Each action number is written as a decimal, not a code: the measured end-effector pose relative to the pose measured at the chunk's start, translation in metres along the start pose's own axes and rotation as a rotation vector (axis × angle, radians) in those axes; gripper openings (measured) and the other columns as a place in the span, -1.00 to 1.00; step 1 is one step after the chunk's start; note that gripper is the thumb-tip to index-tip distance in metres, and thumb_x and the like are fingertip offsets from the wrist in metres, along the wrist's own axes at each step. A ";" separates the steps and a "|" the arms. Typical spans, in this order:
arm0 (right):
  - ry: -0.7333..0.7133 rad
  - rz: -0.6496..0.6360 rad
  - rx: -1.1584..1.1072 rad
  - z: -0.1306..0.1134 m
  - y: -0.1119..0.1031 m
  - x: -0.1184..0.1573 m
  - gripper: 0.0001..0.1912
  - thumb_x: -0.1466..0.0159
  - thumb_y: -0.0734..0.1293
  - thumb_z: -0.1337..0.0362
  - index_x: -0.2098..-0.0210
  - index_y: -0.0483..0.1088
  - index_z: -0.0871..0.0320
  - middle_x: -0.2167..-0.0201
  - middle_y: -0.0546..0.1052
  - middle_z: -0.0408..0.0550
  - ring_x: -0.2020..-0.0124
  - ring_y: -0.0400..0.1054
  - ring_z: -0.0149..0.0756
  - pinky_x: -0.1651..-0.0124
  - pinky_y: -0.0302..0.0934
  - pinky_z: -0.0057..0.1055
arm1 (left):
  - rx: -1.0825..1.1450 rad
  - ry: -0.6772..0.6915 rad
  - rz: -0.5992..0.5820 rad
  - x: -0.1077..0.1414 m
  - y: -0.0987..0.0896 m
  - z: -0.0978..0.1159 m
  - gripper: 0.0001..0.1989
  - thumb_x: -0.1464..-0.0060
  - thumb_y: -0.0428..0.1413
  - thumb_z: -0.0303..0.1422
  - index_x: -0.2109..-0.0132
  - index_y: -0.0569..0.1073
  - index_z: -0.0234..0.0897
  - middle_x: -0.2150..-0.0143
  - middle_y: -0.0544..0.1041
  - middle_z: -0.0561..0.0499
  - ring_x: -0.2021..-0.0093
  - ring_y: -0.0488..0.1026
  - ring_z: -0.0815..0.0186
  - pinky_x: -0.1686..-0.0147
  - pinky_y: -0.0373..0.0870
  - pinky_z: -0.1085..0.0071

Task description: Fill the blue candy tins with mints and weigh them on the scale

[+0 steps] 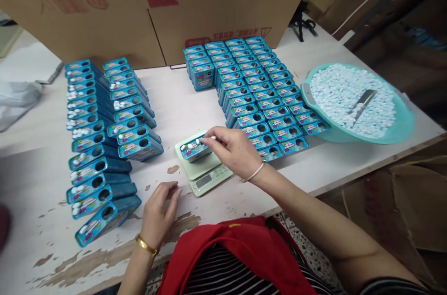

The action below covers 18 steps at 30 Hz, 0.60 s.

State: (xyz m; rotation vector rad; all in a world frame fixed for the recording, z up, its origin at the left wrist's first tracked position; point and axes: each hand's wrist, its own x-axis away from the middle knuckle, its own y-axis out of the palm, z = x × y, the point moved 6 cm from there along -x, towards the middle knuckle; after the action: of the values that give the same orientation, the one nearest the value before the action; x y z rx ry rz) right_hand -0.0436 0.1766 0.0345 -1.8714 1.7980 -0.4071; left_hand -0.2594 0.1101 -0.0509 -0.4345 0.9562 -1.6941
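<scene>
A small blue tin [196, 154] stands on a pale green kitchen scale [195, 174], with a few white candies on its lid. My right hand [237, 150] reaches over the tin's right end, thumb and forefinger pinched by a white candy [213, 137]. Those fingers cover the tin's opening. On the table, left of the scale's display, rests my left hand [159, 211], holding nothing, its fingers loosely curled and apart.
Rows of blue tins [92, 206] with candies on some lids stand at left. More tins [260, 95] fill the right middle. A turquoise basin [407, 118] holds white candies [335, 90] and a metal scoop [363, 102]. Behind stands a cardboard box [209, 11].
</scene>
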 end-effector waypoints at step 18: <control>0.291 0.543 0.022 0.104 -0.148 0.061 -0.71 -0.19 0.33 0.05 0.32 0.48 0.16 0.66 0.27 -0.20 0.64 0.09 -0.47 0.55 0.01 -0.47 | -0.373 0.356 0.128 -0.074 -0.004 0.076 -0.35 -0.13 0.03 -0.10 -0.30 0.10 -0.21 -0.33 0.11 -0.21 -0.38 -0.10 -0.01 -0.29 -0.29 -0.12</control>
State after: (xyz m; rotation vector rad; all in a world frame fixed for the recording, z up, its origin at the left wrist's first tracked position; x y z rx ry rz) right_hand 0.1411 0.1309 0.0217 -1.2763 2.3805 -0.5063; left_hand -0.1837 0.1502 0.0113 -0.3086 1.5413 -1.5037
